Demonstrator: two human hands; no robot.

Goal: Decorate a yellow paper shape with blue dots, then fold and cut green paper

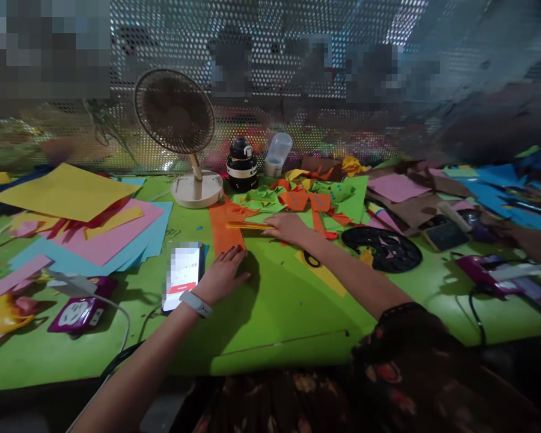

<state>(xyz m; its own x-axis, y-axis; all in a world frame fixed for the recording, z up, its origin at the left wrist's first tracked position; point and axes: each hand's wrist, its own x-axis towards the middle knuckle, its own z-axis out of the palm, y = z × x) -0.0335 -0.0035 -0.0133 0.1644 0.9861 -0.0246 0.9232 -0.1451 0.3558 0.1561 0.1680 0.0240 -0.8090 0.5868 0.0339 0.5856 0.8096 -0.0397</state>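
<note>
My left hand (225,273) lies palm down with its fingers stretched out, the fingertips at the lower end of an orange paper strip (220,225) on the table. A thin yellow-orange folded paper (247,226) sticks out leftward from my right hand (289,228), whose fingers are closed on its right end. That folded paper crosses over the orange strip. A lit phone (183,279) rests just left of my left hand. Under my right forearm is a yellow paper piece (327,273) with a black mark, partly hidden.
A fan (197,189) and a black bottle (242,168) stand at the back. Green and orange paper scraps (297,198) are heaped behind my right hand. Coloured sheets (67,192) are piled left. A black palette-shaped tray (388,249) and purple devices (79,313) with cables lie at the sides.
</note>
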